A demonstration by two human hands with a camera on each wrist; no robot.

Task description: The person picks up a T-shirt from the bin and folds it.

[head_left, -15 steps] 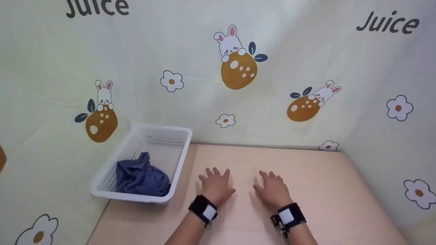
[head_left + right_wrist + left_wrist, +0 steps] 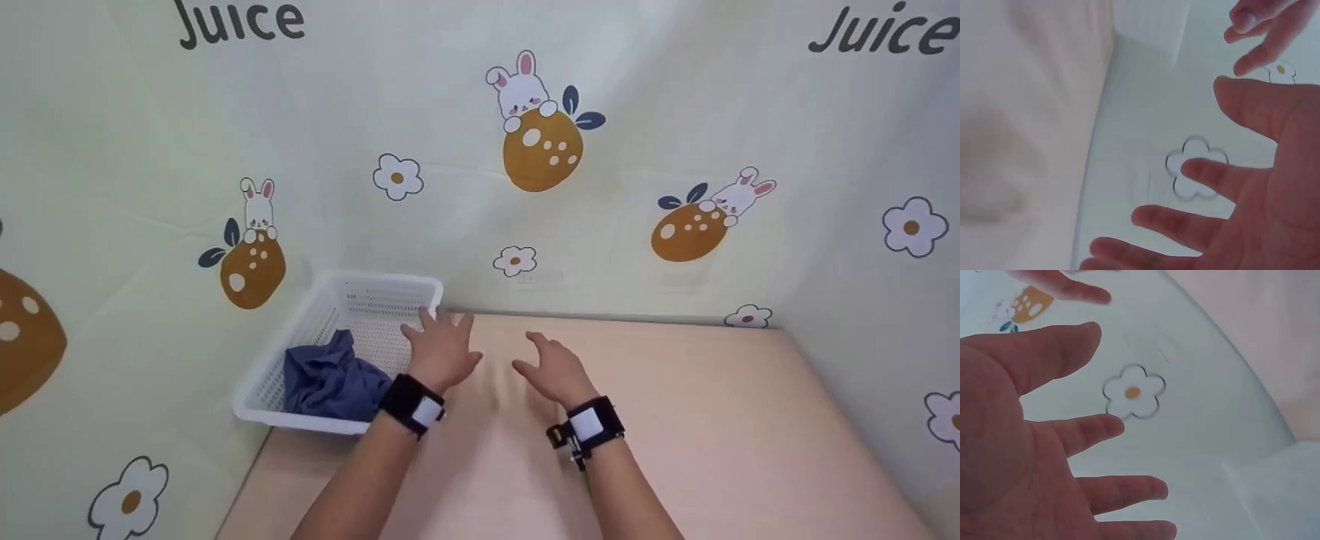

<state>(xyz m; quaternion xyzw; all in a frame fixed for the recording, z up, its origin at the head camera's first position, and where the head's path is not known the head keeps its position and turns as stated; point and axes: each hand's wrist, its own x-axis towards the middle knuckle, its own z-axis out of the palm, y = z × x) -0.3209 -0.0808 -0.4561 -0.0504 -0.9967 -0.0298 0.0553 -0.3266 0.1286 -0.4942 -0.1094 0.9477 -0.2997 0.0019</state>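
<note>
Head view: left hand (image 2: 441, 354) nearer basket (image 2: 381, 315)

A pale wood-toned tabletop (image 2: 712, 420) is bordered at the back and both sides by a whitish printed backdrop (image 2: 435, 97), faintly creased in places. High on it, the dark word "Juice" (image 2: 241, 24) is cut by the top edge at left, and a second, slanting "Juice" (image 2: 885, 31) shows at right. Between and below them, a white rabbit (image 2: 523, 96) with pink inner ears clings to a spotted orange-brown fruit (image 2: 541, 157) with two dark blue leaves (image 2: 580, 109). The same motif recurs lower left and, tipped over, at right; part of another fruit (image 2: 26, 341) enters at the left edge. White flowers with orange-brown centres are scattered about, one flower (image 2: 748, 316) beside the tabletop's far right corner.
</note>
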